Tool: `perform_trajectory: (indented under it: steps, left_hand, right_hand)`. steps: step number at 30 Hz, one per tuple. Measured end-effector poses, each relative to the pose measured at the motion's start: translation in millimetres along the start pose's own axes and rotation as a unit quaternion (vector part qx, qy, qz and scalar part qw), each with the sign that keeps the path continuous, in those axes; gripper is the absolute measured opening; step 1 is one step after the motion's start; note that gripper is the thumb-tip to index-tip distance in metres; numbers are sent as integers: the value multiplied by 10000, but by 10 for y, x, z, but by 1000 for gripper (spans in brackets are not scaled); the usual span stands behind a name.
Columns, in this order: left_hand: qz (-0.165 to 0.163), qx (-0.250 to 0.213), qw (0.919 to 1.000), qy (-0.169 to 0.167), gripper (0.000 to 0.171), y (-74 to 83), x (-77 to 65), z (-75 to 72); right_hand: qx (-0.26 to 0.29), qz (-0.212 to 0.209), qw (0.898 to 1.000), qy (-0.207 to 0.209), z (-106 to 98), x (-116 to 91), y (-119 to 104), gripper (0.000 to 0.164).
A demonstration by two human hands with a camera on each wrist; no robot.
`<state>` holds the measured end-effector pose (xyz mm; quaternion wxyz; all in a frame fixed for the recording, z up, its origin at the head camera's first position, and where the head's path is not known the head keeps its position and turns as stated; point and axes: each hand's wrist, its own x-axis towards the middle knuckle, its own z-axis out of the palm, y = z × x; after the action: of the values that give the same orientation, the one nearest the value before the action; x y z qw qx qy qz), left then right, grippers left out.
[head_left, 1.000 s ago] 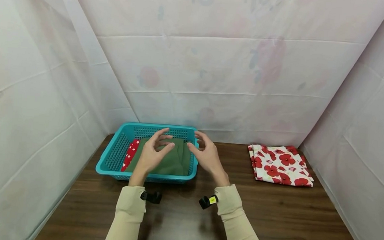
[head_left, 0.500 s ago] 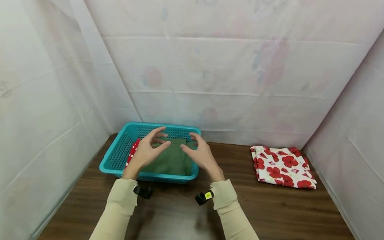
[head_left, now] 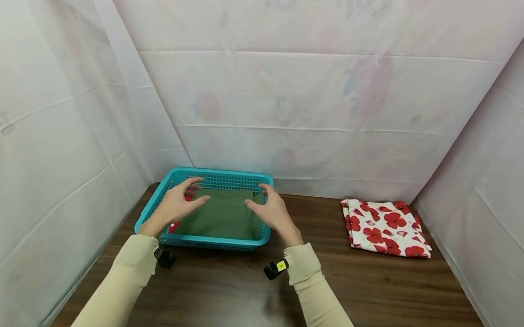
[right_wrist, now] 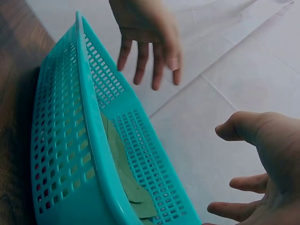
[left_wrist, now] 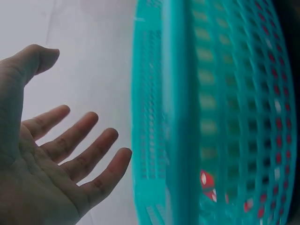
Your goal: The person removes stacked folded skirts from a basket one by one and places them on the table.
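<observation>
A teal perforated plastic basket stands on the table against the back sheet. Inside it lies a folded green cloth, with part of a red cloth with white dots showing at its left. Over the basket's left side my left hand hovers with spread, relaxed fingers, holding nothing. Above the right end of the green cloth is my right hand, its fingers loosely bent and nothing in them. The right wrist view shows both hands higher than the basket's rim.
On the right part of the brown wooden table lies a folded white cloth with red flowers. White sheets enclose the table at the back and both sides. Each wrist carries a small black camera.
My left hand has moved left, away from my right hand, uncovering more of the green cloth. My right hand has shifted slightly left overall. The cloths and basket stay in place.
</observation>
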<state>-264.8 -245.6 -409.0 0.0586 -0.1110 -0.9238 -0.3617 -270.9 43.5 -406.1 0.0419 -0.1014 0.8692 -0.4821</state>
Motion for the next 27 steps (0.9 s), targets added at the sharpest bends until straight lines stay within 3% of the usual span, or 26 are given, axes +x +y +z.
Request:
perform_trajectory:
  steps: [9, 14, 18, 23, 27]
  left_hand:
    - [-112, 774, 9954, -545, 77, -205, 89, -142]
    - [-579, 809, 9903, -972, 86, -286, 188, -158]
    - [-959, 845, 9822, -1375, 94, -374, 233, -98]
    - [-1205, 999, 9699, -1865, 103, -467, 234, 2]
    - [-1454, 831, 9584, -2310, 108, -507, 229, 69]
  right_hand:
    - [-102, 41, 9999, -101, 43, 20, 2, 75]
    - [-270, 24, 9995, -187, 98, 23, -36, 76]
    - [-373, 11, 9990, -242, 153, 18, -9, 76]
    - [-441, -48, 9988, -216, 183, 20, 22, 76]
    - [-470, -42, 9987, -207, 194, 16, 39, 75]
